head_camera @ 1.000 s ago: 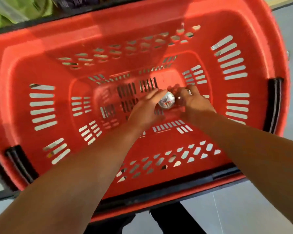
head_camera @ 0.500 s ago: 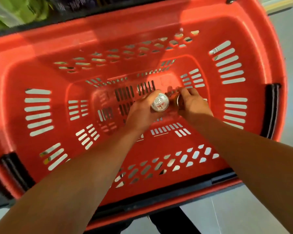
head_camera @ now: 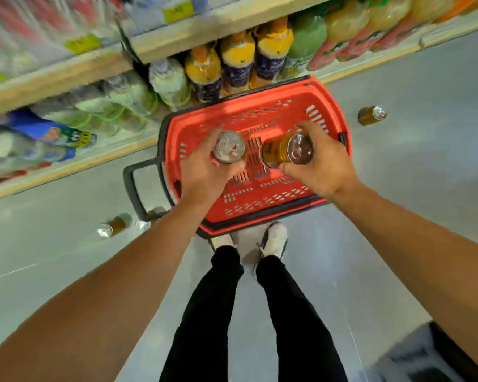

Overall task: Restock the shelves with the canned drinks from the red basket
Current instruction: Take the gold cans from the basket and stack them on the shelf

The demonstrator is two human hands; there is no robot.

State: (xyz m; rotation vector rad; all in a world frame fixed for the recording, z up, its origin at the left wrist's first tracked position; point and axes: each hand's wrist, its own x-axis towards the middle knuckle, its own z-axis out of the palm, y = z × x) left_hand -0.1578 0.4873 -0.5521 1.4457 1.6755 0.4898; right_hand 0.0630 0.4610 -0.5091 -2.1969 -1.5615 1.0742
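Holding one can each above the red basket (head_camera: 334, 117) | left hand (head_camera: 204, 175) wraps upright can (head_camera: 229, 146) | right hand (head_camera: 322, 164) wraps tilted gold can (head_camera: 284, 151), top toward camera | shelves (head_camera: 177, 37) lie ahead, beyond both hands, left nearer.

Basket (head_camera: 262, 194): we read it as red moulded plastic, slotted walls, low sheen; its rim and handle (head_camera: 133, 186) are black plastic, matt.

Left can (head_camera: 229, 147): bare metal top, silvery and bright. Right can (head_camera: 286, 151): metal, glossy gold-brown side, darker reflective end.

Loose cans on the floor (head_camera: 113, 226) and (head_camera: 371, 115): same shiny metal ends, amber sides.

Floor (head_camera: 425, 161): grey, smooth, with a dull shine.

Shelf edge (head_camera: 193, 34): looks like pale wood or a wood-look board, matt; we cannot tell which.

Bottles (head_camera: 236, 62): clear glossy plastic, printed labels.

Trousers (head_camera: 204, 312): black cloth, matt. Shoes (head_camera: 275, 239): white, material unclear through blur.
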